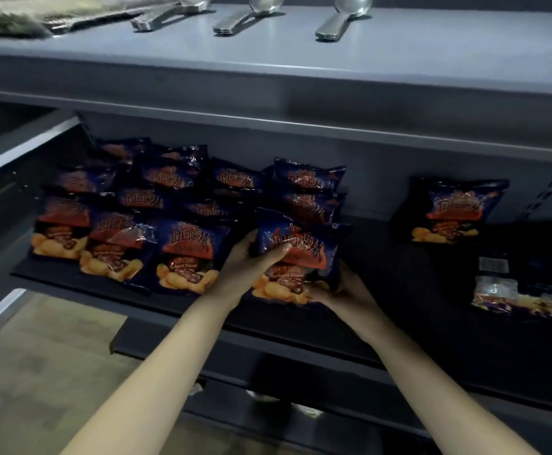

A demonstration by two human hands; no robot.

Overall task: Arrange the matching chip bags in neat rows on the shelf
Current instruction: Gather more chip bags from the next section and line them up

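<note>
Left hand (pixel 251 261) and right hand (pixel 345 290) grasp one chip bag (pixel 300 247), fingers curled round its edges. It should settle squarely on the shelf (pixel 386 270), flush with the neighbouring bag (pixel 186 254).

A single wide-angle view, worn on the person's head, looks forward and down onto the dark middle shelf (pixel 399 290) from near. The left hand (pixel 251 261) and right hand (pixel 346 292) come in from the bottom edge and meet on a chip bag (pixel 310 238) near the centre. The upper shelf (pixel 399 60) crosses the top, and the floor (pixel 54 356) shows at lower left.
</note>
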